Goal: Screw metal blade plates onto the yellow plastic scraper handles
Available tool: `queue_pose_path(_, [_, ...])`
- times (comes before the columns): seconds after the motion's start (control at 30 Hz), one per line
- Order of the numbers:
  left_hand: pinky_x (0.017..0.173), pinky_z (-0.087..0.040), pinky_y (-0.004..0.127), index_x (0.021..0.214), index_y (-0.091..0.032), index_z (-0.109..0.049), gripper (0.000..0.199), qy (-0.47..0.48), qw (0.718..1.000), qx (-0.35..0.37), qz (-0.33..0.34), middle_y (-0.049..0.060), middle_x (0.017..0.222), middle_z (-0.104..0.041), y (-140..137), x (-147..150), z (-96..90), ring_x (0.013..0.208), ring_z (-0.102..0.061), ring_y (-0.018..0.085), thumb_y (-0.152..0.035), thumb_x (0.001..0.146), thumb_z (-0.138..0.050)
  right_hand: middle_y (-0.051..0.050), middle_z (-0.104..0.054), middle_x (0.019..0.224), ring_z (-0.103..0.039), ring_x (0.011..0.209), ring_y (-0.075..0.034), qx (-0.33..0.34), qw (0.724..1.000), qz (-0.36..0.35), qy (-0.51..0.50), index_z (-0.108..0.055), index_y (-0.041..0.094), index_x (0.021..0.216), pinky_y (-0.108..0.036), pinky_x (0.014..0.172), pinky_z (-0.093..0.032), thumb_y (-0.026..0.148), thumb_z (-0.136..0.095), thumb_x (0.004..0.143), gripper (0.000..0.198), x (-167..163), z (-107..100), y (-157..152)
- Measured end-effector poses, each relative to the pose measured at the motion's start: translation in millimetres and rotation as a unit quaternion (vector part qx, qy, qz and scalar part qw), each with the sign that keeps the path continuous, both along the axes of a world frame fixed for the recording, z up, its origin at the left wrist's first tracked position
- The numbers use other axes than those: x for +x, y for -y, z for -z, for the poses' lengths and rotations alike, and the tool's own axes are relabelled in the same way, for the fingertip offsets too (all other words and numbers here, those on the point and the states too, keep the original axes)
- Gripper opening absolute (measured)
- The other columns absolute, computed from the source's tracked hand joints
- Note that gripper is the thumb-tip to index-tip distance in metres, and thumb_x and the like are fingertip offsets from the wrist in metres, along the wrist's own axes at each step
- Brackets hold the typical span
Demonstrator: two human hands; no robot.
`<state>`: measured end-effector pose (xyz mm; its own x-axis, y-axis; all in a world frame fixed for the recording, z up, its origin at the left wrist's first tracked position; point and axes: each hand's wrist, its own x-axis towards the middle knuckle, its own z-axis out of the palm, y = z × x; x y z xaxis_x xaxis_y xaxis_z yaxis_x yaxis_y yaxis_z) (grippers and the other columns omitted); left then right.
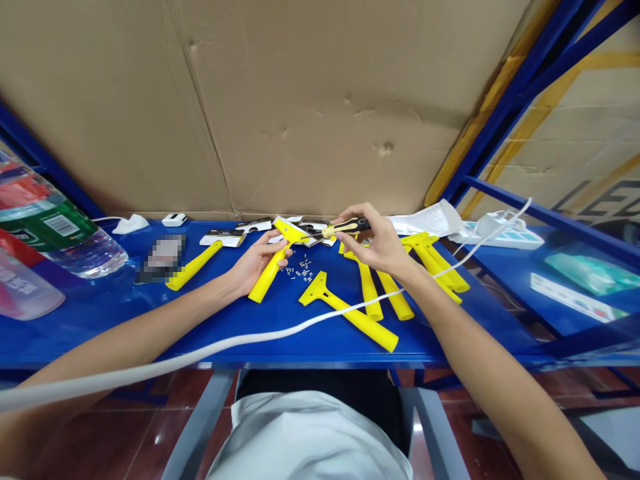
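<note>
Gripped in my left hand [265, 259] is a yellow plastic scraper [265, 280], its wide head up and its handle slanting down to the left. My right hand [374, 241] is closed around a black-and-cream screwdriver [350, 227]. The screwdriver's thin shaft points left, and its tip is at the scraper's head; whether it sits in a screw is too small to tell. Below the tip, small screws [301, 269] lie scattered on the blue table [215, 333]. A loose yellow scraper [350, 313] lies in front of them, and several more scrapers [440, 263] lie under and beside my right forearm.
Small black-and-white packets [225, 237] lie along the cardboard wall [310, 120]. A white cable [240, 341] crosses in front of both forearms. At left are a large bottle [65, 227], a phone [160, 259] and another yellow handle [195, 265]; a power strip [510, 233] lies right.
</note>
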<state>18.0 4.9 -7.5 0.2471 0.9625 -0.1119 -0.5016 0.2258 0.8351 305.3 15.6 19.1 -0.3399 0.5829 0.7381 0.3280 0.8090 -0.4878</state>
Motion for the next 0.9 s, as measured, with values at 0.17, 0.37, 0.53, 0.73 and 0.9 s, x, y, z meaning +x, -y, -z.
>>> queue_pose_path(0.17, [0.056,-0.053,0.019,0.120,-0.022,-0.059,0.044,-0.010,1.000,-0.003,0.013,0.006,0.102,-0.069,-1,-2,4.5,0.074,-0.068,0.014,-0.003,0.087,-0.081,-0.004,-0.079,0.102,-0.070,0.063,-0.017,-0.001,0.999,0.034,0.002,-0.066,0.025,0.117,-0.033,0.057,-0.059,0.061,-0.083,0.094,0.046,1,3,-5])
queue_pose_path(0.37, [0.057,-0.053,0.019,0.116,-0.021,-0.059,0.038,-0.024,0.997,0.011,0.072,0.006,0.097,-0.069,-3,-7,7.4,0.068,-0.066,0.012,-0.006,0.089,-0.080,-0.010,-0.076,0.117,-0.077,0.103,-0.026,0.046,0.998,0.034,0.020,-0.056,0.026,0.125,-0.034,0.070,-0.063,0.048,-0.078,0.099,0.040,3,-5,1])
queue_pose_path(0.53, [0.056,-0.052,0.019,0.117,-0.019,-0.061,0.038,-0.014,0.996,0.030,0.083,0.006,0.098,-0.068,-3,-5,7.8,0.075,-0.068,0.014,-0.005,0.088,-0.081,-0.010,-0.076,0.127,-0.077,0.117,-0.028,0.074,0.997,-0.026,0.014,-0.056,0.028,0.130,-0.047,0.105,-0.063,0.038,-0.077,0.101,0.038,-2,-15,2])
queue_pose_path(0.73, [0.055,-0.053,0.020,0.115,-0.020,-0.059,0.039,0.007,0.995,0.017,0.094,0.007,0.098,-0.070,-6,-5,10.4,0.073,-0.069,0.015,-0.006,0.086,-0.083,-0.002,-0.080,0.098,-0.079,0.091,-0.023,0.058,0.996,0.051,-0.046,-0.065,0.027,0.109,-0.038,0.077,-0.062,0.036,-0.084,0.099,0.023,-8,-7,6])
queue_pose_path(0.9, [0.053,-0.053,0.020,0.117,-0.019,-0.060,0.039,-0.006,0.995,0.030,0.099,0.007,0.096,-0.072,-5,-4,10.8,0.074,-0.069,0.017,-0.007,0.088,-0.083,-0.006,-0.077,0.116,-0.079,0.106,-0.026,0.073,0.996,0.032,-0.038,-0.063,0.029,0.120,-0.046,0.095,-0.064,0.032,-0.080,0.101,0.026,-5,0,19])
